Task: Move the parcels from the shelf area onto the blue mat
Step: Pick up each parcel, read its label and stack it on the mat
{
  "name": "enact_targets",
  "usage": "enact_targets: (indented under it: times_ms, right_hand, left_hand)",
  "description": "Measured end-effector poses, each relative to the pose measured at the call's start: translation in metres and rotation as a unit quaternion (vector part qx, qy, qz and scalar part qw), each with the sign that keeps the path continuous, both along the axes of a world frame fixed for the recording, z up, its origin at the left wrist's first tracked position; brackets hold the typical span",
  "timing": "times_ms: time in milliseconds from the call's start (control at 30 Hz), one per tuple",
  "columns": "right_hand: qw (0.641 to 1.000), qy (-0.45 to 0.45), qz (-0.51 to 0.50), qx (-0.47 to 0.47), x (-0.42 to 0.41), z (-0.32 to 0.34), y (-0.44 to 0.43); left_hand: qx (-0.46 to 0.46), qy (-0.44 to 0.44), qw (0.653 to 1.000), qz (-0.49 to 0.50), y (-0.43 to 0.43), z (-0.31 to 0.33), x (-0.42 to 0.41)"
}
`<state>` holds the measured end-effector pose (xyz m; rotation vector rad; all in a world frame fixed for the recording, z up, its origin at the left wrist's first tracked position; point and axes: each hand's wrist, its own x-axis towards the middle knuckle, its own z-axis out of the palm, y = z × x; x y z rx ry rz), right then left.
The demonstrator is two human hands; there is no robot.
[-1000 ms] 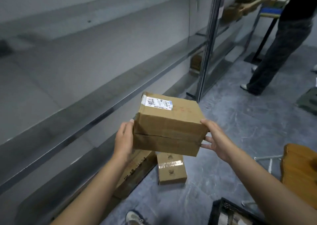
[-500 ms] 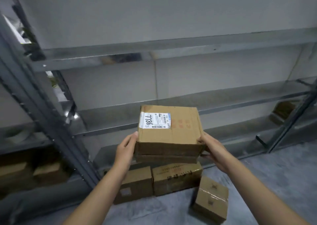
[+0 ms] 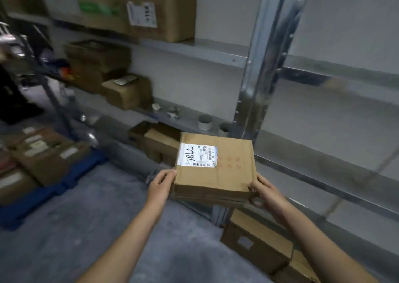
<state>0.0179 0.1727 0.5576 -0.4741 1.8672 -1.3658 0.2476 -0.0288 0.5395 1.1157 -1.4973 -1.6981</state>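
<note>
Head view showed the parcel (image 3: 216, 174) held level in the air in front of the shelf (image 3: 216, 49), with the left grip (image 3: 160, 186) clamped on its near left corner and the right grip (image 3: 268, 194) clamped on its near right corner. The blue mat (image 3: 86, 166) lay on the floor well to the parcel's left and lower, already carrying other boxes (image 3: 43, 157), so the left grip was nearer it. The carry probably called for a swing leftward and down.
</note>
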Motion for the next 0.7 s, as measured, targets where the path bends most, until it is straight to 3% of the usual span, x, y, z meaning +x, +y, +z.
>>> enact_targets:
  times_ms: [333,700]
  right_hand:
    - [0.977,-0.003,0.210,0.026,0.106,-0.015,-0.241]
    - [0.923,-0.018,0.381,0.039,0.168,-0.056,-0.454]
  left_hand:
    - [0.041,-0.039,0.968,0.245,-0.108,-0.028,0.170]
    - [0.071,-0.073,0.912,0.398,-0.217,-0.049,0.231]
